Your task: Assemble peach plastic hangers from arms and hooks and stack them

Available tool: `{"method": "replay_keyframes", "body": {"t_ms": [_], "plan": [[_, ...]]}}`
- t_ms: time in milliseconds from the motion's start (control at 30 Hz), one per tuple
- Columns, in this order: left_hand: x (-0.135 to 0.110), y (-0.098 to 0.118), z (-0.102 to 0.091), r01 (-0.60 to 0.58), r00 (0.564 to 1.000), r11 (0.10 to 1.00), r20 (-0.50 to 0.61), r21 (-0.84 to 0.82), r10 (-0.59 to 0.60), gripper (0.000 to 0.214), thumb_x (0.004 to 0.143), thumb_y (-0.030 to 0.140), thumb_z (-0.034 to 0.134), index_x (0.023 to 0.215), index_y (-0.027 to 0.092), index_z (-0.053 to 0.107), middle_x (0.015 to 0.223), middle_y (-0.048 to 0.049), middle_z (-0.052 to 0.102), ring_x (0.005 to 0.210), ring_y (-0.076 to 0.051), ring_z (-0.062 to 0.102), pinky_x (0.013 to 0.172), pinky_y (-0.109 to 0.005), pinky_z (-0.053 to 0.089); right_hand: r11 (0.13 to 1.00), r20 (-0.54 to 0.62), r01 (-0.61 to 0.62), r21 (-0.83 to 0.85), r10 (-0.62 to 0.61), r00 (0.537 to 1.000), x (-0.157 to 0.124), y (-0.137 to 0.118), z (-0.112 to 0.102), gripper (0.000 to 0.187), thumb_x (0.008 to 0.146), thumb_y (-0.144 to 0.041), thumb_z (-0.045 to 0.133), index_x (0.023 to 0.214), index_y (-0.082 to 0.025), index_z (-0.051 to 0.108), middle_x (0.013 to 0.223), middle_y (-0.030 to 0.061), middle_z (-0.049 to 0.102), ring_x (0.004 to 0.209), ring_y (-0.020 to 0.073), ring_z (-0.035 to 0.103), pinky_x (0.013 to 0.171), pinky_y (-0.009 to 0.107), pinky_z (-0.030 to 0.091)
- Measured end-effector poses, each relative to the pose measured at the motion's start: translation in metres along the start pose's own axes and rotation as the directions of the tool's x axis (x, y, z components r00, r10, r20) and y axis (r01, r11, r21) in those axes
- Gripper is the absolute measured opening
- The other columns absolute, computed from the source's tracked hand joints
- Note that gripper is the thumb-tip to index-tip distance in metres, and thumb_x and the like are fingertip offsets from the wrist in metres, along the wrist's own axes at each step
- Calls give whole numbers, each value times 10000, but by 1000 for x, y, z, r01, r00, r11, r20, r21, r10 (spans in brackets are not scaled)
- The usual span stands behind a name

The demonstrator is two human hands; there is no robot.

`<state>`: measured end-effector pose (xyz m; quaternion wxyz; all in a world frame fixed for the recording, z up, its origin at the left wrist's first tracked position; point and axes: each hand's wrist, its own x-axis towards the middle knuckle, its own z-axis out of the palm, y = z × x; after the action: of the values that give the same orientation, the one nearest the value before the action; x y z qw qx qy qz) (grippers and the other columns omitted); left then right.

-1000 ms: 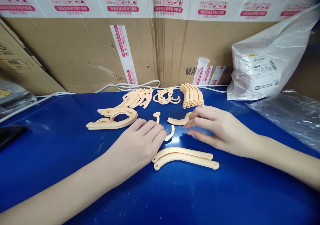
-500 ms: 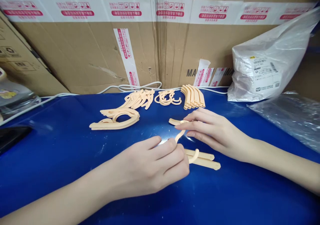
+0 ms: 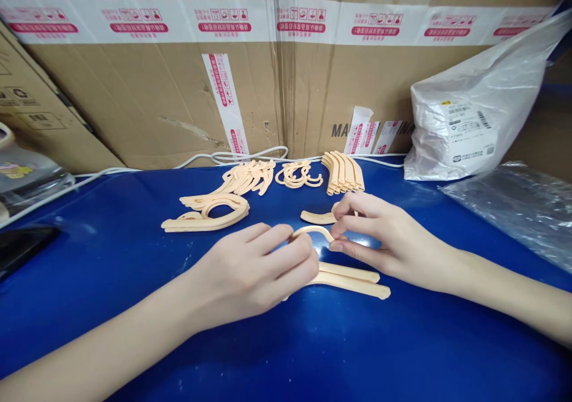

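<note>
A thin curved beige plastic hanger piece (image 3: 316, 230) spans the gap between my two hands, above the table. My left hand (image 3: 263, 268) is closed on its left end, which the fingers partly hide. My right hand (image 3: 384, 232) pinches the other end between thumb and fingers. Two long, slim hanger arms (image 3: 353, 278) lie below, their left ends hidden behind my left hand. Just beyond my right fingers lies another beige hanger part (image 3: 316, 217), partly covered by them.
Folded hangers (image 3: 210, 217) lie left of centre. Behind them are a pile of slim parts (image 3: 248, 177), several hooks (image 3: 299, 174) and a stack of arms (image 3: 343, 173). A white bag (image 3: 465, 116), clear plastic (image 3: 518, 205) and a dark object (image 3: 27, 244) flank the blue table (image 3: 286, 354).
My left hand has shifted a little left and up. The curved piece has turned from steeply slanted to an arch between my hands, and the right fingers have moved to its right end.
</note>
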<state>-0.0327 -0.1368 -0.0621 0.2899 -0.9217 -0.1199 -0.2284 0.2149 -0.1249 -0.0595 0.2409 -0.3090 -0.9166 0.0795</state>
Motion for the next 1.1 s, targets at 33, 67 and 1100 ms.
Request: {"method": "replay_keyframes", "body": {"t_ms": [33,67,1100], "plan": [[0,-1,-1,13,1000,1000,0,-4,-13,106,957,127,478,956,137,583,916,-22,697,792,-198,614,630,-317,446,1000,7,-21,18,21,1000,0,-1,0,128,933,-265,526,889,-190,620,895,39,562,854,160,534,760,296,424],[1,-2,-1,35,999,999,8,-18,-35,89,957,149,492,966,134,579,933,-31,695,804,-202,615,639,-318,452,998,14,-50,45,50,999,0,-1,0,136,936,-266,517,869,-188,605,848,27,559,809,151,527,729,288,418],[4,-5,-7,601,691,127,433,-789,-579,106,949,266,505,978,212,591,978,-24,659,868,-152,640,736,-259,547,688,183,-417,593,389,903,1,17,15,284,907,-454,529,875,-180,598,780,8,545,714,137,500,645,277,416]]}}
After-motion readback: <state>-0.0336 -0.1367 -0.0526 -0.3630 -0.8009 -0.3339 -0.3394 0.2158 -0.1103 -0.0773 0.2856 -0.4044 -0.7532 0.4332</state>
